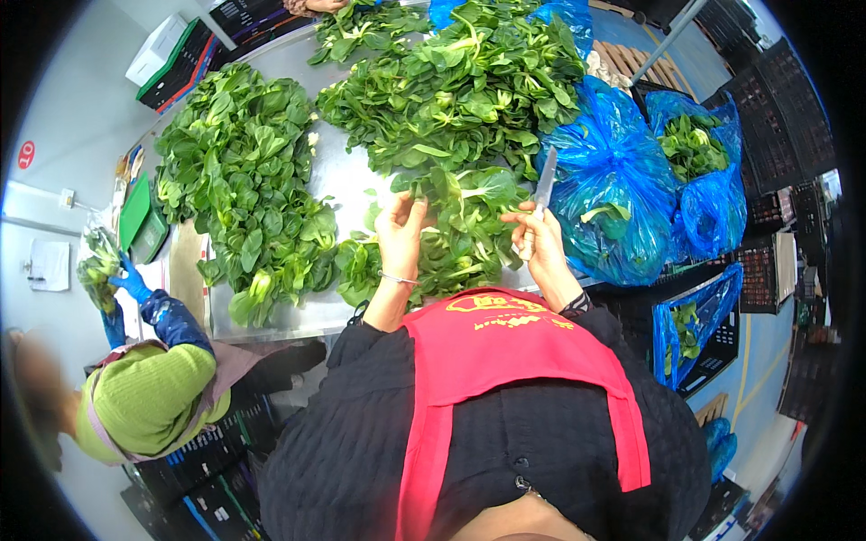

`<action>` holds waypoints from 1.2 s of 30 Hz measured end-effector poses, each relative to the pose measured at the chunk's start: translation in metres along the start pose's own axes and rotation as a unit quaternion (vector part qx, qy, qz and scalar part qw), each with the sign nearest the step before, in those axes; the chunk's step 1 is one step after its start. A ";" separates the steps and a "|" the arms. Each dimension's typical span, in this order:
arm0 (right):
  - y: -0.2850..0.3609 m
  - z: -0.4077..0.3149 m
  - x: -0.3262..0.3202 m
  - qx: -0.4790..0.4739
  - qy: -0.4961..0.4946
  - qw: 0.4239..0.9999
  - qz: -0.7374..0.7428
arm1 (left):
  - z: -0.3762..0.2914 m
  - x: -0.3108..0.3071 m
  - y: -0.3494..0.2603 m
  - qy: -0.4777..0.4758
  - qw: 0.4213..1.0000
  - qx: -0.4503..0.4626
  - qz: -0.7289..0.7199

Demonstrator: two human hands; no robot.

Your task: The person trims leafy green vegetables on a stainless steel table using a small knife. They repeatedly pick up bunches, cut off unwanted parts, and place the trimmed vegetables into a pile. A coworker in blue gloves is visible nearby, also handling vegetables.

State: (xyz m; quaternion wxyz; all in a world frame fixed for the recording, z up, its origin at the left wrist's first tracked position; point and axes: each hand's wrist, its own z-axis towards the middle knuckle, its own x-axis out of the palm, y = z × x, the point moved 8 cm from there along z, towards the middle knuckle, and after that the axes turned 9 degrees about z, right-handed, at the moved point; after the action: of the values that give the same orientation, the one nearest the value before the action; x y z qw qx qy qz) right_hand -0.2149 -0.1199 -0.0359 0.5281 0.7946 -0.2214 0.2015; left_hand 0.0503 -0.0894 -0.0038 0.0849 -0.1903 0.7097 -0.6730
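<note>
My left hand (400, 233) is over the near part of the metal table, its thumb and fingers closed at the edge of a leafy green bok choy (443, 189). In my right hand (539, 237) is a knife (547, 177), its handle in the palm and its blade pointing up and away from me. Loose bok choy (460, 253) lies between and below my hands. A large heap of bok choy (453, 101) covers the table beyond them, and another long heap (243, 182) lies to the left.
Tied blue plastic bags (609, 182) stand at the right edge of the metal table (270, 324). At the left, a person (149, 399) in blue gloves holds a clear bag of greens (98, 267) near a green scale (143, 223). Another person's hand (326, 5) shows at the far edge. Black crates (703, 338) stand right.
</note>
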 end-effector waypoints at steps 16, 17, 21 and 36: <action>-0.029 -0.009 -0.004 0.068 0.036 0.994 -0.073 | 0.146 -0.255 -0.177 -0.282 0.916 0.285 0.016; -0.029 -0.010 -0.003 0.068 0.038 0.994 -0.077 | 0.173 -0.278 -0.188 -0.270 0.915 0.298 -0.005; -0.028 -0.013 0.002 0.071 0.022 0.993 -0.093 | 0.232 -0.356 -0.167 -0.419 0.896 0.090 0.116; -0.024 -0.005 0.022 0.044 0.054 0.963 -0.261 | 0.222 -0.108 -0.042 -0.080 0.981 0.116 0.135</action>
State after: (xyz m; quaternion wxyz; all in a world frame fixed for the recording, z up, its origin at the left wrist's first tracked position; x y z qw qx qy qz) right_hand -0.1839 -0.1105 -0.0403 0.5377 0.8355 0.0317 0.1089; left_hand 0.2391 -0.2541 0.0056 0.2533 -0.1349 0.6372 -0.7153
